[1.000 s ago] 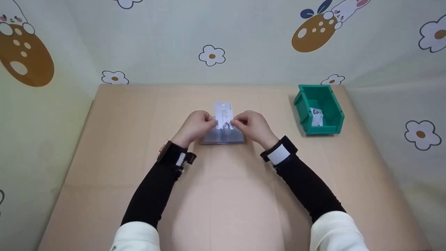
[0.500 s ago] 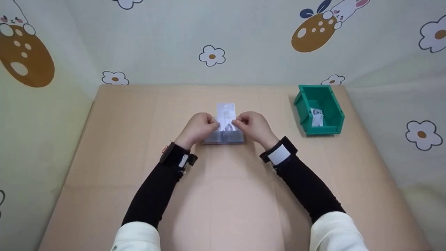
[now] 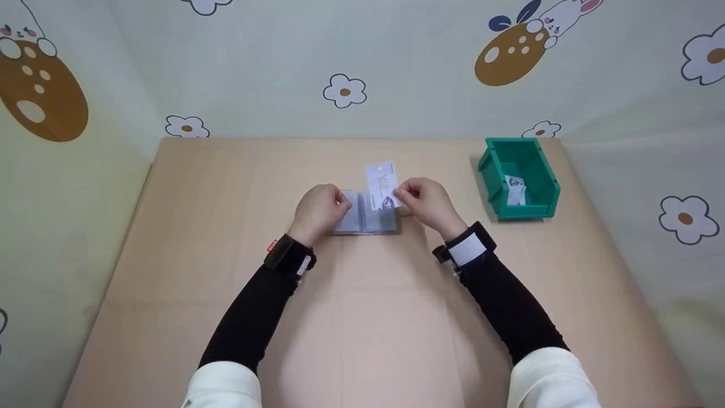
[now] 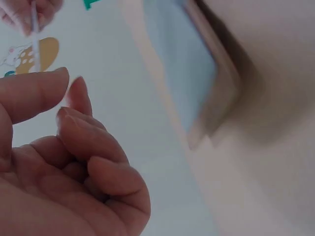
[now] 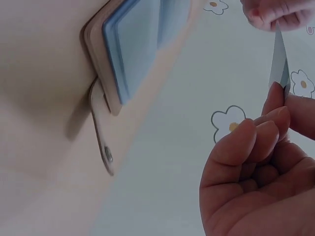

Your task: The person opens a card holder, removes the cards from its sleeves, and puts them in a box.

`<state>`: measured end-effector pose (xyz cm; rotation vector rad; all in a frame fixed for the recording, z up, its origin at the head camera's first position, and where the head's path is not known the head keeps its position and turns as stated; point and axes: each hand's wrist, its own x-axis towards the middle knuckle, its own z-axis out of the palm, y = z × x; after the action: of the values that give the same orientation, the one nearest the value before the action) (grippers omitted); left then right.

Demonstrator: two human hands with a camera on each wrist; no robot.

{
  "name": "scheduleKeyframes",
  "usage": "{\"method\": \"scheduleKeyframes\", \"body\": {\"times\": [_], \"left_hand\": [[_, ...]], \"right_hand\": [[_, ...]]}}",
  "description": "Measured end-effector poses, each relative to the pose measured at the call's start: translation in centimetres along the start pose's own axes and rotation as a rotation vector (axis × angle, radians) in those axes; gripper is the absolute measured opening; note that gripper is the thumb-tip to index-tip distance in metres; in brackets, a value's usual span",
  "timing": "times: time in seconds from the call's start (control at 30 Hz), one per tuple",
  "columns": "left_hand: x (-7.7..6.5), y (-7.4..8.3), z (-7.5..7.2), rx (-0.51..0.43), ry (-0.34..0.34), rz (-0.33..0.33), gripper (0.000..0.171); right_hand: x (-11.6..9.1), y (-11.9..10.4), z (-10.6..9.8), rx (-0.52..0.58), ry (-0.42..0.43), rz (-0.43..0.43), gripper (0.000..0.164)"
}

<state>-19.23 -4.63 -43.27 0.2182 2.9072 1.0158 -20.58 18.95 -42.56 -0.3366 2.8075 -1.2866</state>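
Note:
My right hand (image 3: 430,205) pinches a white VIP card (image 3: 383,184) between thumb and fingertips near its lower right corner. The card stands over the right half of an opened card holder (image 3: 351,221) with clear plastic sleeves, which lies on the table. In the right wrist view the card (image 5: 279,61) appears nearly edge-on. My left hand (image 3: 320,211) hovers by the holder's left half, holding nothing. Its fingers are loosely curled, with a small gap between thumb and index fingertip in the left wrist view. A strap with a metal snap (image 5: 102,130) sticks out from the holder's side.
A green plastic bin (image 3: 524,212) stands at the back right of the table (image 3: 226,266), with a few white cards (image 3: 515,190) in it. Curtain-like walls printed with flowers and rabbits enclose the table's back and sides.
The left hand has let go of the card. The right hand has moved right and slightly up with it, tilting the card, and more of the holder's sleeves shows.

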Motion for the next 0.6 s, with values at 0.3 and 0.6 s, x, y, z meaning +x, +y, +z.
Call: {"method": "scheduleKeyframes", "body": {"times": [0.3,0.6], "left_hand": [[-0.2,-1.5,0.8,0.306,0.1,-0.054,0.019],[-0.1,-2.0,1.5,0.386,0.038,-0.062,0.024]], "right_hand": [[-0.3,2.2,-3.6,-0.014,0.07,0.057,0.021],[-1.1,5.5,-8.8,-0.023,0.128,0.251,0.033]]}}
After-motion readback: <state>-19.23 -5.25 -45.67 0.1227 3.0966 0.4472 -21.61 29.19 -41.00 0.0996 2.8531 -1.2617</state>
